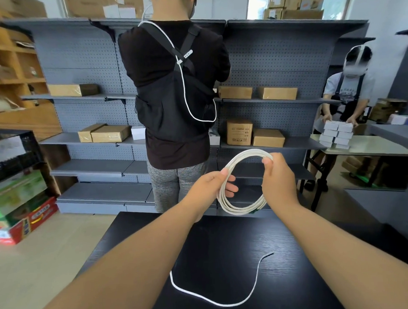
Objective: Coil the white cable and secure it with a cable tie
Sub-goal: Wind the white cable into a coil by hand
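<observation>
Head view, left hand [210, 184], right hand [278, 180] gripping looped white cable [237, 209], black woodgrain table [227, 243]

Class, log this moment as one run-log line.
coiling | left hand grips white coil | right hand pinches coil top | cable tail lies on black table

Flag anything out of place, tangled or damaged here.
Nothing looks damaged. The white coil is neat, held by the left hand and right hand. The only loose item is a tail of white cable curving across the black table, not yet wound in.
</observation>
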A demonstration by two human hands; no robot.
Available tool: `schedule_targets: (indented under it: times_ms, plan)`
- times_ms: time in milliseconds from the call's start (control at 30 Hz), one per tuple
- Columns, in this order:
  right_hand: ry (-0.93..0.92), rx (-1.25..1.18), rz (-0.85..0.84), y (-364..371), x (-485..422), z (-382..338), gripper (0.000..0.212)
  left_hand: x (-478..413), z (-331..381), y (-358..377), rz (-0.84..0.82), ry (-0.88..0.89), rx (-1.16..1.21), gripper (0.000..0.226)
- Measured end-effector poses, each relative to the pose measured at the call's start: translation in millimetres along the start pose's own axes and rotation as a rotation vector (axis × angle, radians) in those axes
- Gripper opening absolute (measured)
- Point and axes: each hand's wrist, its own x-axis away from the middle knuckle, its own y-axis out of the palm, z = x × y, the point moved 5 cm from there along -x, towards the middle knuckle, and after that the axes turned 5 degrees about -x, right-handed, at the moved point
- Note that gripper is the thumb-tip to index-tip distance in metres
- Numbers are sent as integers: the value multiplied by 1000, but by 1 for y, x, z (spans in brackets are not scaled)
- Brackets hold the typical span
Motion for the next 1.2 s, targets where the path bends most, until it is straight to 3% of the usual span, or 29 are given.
schedule_targets:
  times_ms: [300,467,633,767,900,1033,1200]
  plan:
    - [138,-81,112,7,-1,18,20,5,-8,-3,-151,-66,23,22]
    - [152,-130,188,9,7,10,27,7,-3,-5,-105,-54,-29,25]
    - [182,-167,223,8,9,6,27,9,2,-3,-50,-14,55,25]
    - [206,-158,232,2,6,6,27,11,3,-7,-36,-69,132,36]
    - [161,-109,199,-6,5,2,25,10,9,-15,-25,-37,-76,27]
    - [144,-108,211,-11,7,-5,26,10,11,-17,111,-16,-16,20]
    - [107,-131,257,-10,11,-15,26,12,4,-12,459,11,-123,20]
